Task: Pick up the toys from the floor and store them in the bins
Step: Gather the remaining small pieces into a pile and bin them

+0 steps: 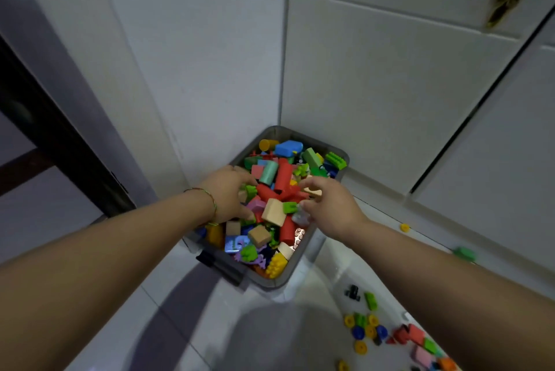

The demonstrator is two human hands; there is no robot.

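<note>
Grips: the left grip (229, 195) has its fingers curved over the toy pile with a green piece at the fingertips; cannot tell whether it holds anything. The right grip (332, 207) is wide, thumb and fingers spread, holding nothing. A small green block (289, 207) lies just beside its thumb. Directly beneath both grips sits the grey bin (279, 286), heaped with mixed toys (282, 180): red cylinders, tan cubes, yellow and green bricks. A thin bracelet (210, 202) circles the wrist behind the left grip. More loose pieces (371, 300) lie on the floor (186, 325), below and right of the right grip, well apart from it. Beyond both grips, a wall corner (282, 70) backs the bin.
</note>
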